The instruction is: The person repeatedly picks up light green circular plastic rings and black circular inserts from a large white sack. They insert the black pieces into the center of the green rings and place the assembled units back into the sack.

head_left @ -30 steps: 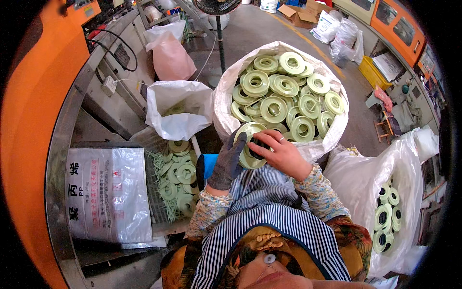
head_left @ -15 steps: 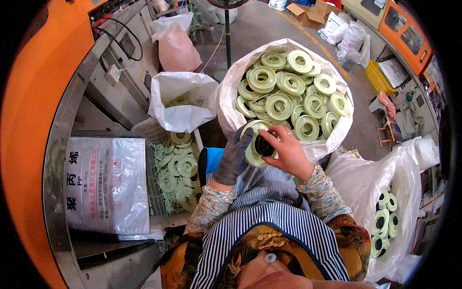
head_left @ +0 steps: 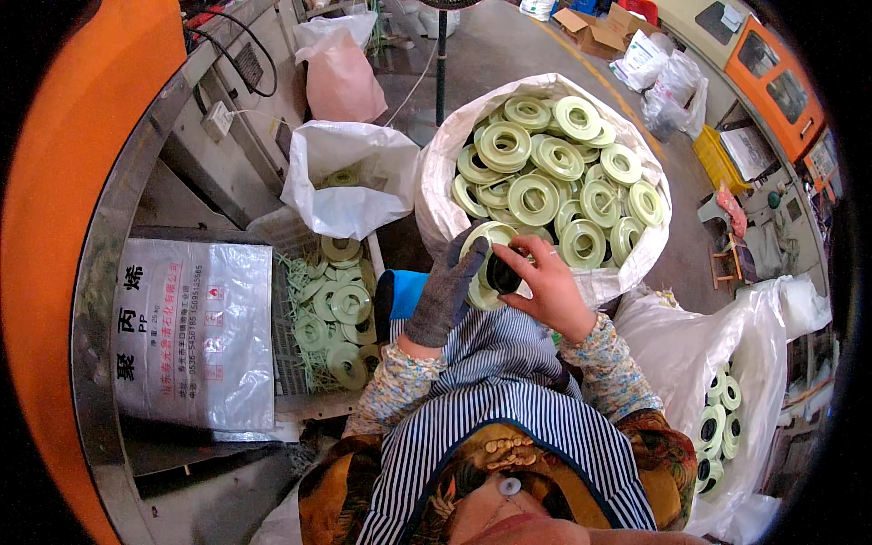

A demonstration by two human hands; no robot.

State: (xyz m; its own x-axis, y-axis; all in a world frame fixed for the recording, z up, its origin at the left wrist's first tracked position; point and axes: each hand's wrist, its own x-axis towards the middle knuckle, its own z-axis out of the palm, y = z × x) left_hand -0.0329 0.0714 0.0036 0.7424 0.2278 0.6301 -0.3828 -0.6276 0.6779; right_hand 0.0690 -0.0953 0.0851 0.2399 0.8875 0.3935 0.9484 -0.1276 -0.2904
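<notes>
In front of my apron, my left hand (head_left: 440,298), in a dark grey glove, grips a pale green plastic ring (head_left: 480,296) by its left side. My bare right hand (head_left: 550,289) pinches a black round part (head_left: 500,273) between thumb and fingers against the ring's right side. Whether the black part is seated in the ring's hole cannot be made out, since my fingers cover some of it. Just beyond my hands stands a large white woven sack (head_left: 440,173) heaped with similar pale green rings (head_left: 534,200).
On the left, a crate holds loose green rings (head_left: 350,303) and thin strips beside a printed silver-white bag (head_left: 204,336). Behind it is an open white bag (head_left: 350,213). At right, a clear plastic bag (head_left: 677,341) contains green rings with black centres (head_left: 711,425). A yellow crate (head_left: 718,159) stands farther off.
The view has shifted slightly. Both hands keep their hold on the ring and the black part, with the ring tilted a little and my right fingers slightly moved.
</notes>
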